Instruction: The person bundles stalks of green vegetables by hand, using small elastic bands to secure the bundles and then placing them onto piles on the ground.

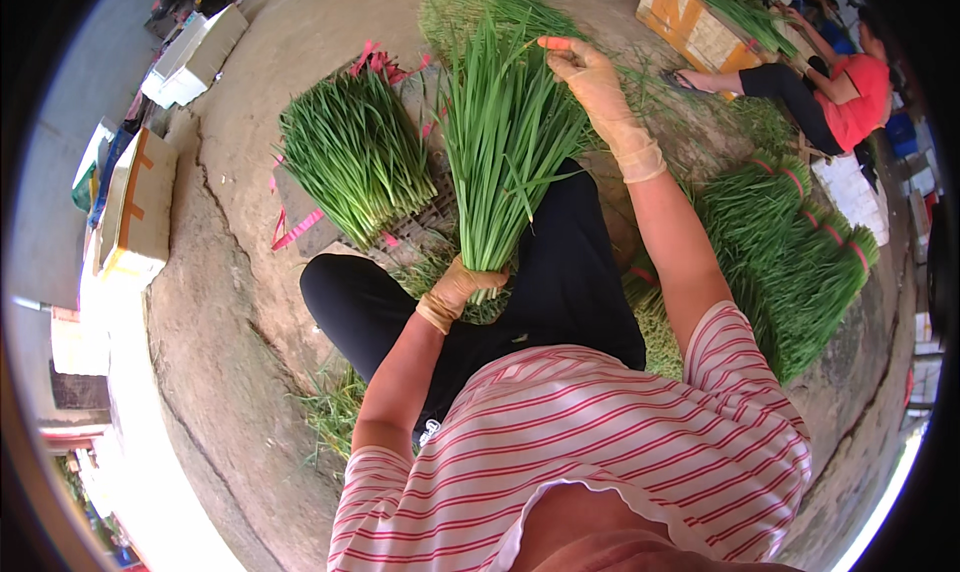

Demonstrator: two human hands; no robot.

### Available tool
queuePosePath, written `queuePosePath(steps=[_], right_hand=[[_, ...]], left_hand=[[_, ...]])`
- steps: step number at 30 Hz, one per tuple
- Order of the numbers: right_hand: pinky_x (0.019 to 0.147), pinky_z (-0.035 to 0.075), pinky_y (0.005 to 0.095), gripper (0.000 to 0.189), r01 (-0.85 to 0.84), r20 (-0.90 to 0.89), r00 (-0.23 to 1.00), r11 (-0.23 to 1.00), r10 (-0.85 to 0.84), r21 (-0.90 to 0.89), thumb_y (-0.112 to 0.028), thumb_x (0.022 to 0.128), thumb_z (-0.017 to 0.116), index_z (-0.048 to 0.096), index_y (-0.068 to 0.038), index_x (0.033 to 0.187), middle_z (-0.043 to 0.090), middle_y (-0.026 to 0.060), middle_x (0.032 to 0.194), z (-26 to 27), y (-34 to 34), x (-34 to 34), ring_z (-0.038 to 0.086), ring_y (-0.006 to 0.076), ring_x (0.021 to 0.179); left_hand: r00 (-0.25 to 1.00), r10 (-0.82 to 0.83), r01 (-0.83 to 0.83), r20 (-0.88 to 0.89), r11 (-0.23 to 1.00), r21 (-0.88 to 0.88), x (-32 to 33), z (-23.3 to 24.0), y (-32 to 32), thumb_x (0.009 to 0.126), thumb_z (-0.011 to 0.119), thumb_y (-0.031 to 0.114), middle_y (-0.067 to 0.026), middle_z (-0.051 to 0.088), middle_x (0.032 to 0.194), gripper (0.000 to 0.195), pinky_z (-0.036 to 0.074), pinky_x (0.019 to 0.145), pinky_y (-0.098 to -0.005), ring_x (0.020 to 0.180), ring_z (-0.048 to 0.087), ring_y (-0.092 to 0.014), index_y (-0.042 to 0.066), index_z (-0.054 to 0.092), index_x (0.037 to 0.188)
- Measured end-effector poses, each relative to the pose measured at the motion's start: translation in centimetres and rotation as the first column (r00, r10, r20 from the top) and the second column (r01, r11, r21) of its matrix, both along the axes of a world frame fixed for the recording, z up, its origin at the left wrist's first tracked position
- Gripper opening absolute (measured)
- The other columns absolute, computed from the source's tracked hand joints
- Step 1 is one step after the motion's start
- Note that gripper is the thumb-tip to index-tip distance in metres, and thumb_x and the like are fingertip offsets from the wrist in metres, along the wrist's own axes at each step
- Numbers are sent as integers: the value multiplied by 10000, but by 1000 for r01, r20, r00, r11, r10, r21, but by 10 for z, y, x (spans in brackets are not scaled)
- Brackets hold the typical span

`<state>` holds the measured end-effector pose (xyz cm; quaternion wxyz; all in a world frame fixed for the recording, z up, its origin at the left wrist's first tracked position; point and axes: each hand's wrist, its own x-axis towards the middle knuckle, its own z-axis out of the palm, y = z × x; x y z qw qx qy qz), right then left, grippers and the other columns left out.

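My left hand (456, 288), in a thin translucent glove, is wrapped around the pale stem ends of a bunch of garlic chives (499, 159). The bunch stands fanned out above my lap, leaf tips away from me. My right hand (589, 84), gloved too with an orange covering on one fingertip, is at the upper right edge of the leaves. Its fingers are bent beside a yellowish leaf tip; whether they grip it is not clear. Left of the bunch, a thick stack of chives (356, 152) lies on a dark slatted crate (427, 215) with pink ribbon (298, 228) around.
A heap of loose greens (487, 13) lies beyond the bunch. Banded chive bundles (787, 264) are piled at my right. Foam boxes (139, 204) line the left side. At upper right a person in red (855, 91) sits by a taped foam box (694, 24).
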<state>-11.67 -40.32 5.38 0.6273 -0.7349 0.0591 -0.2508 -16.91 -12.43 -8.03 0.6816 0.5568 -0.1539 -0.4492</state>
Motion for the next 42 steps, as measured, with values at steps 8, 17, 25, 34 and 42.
queuePosePath(steps=[8, 17, 25, 34, 42], right_hand=[[654, 443, 273, 288, -141, -174, 985, 669, 18, -729, -183, 851, 575, 619, -225, 1133, 620, 24, 791, 8, -7, 24, 522, 131, 665], [802, 452, 380, 175, 436, 371, 899, 423, -230, -794, -219, 839, 542, 655, -197, 971, 624, 26, 1011, -10, -31, 27, 569, 280, 921], [789, 482, 355, 291, 36, 38, 999, 497, -8, -867, -253, 861, 562, 606, -262, 1149, 618, 74, 1059, 4, -20, 11, 587, 266, 949], [706, 477, 372, 147, 388, 294, 920, 712, -259, -585, -220, 872, 494, 600, -136, 929, 645, 77, 903, -18, -27, 30, 608, 285, 815], [441, 299, 195, 200, -5, -363, 929, 977, -75, -214, -193, 871, 591, 622, -79, 1033, 555, -5, 688, -26, -43, 27, 470, 46, 569]], left_hand=[[999, 24, -25, 33, 1000, 18, -4, -2, 0, 666, 718, 57, -55, 613, 760, 248, 446, 584, -262, 640, 573, -142, 24, 618, 891], [999, -22, 21, 41, 1000, 22, -1, -7, -2, 667, 722, 35, -54, 616, 769, 277, 451, 599, -264, 656, 574, -140, 23, 615, 922], [1000, 20, -19, -13, 999, 39, 0, -8, -1, 633, 752, 5, -54, 623, 830, 351, 480, 660, -280, 723, 585, -146, 28, 615, 955], [998, -35, 34, 60, 999, 9, -5, -8, -1, 672, 712, 53, -53, 605, 750, 263, 435, 570, -263, 631, 559, -140, 27, 614, 915], [999, -44, 44, -5, 999, 21, 1, -22, 1, 636, 769, 18, -52, 629, 855, 389, 487, 686, -285, 757, 589, -142, 29, 604, 988]])
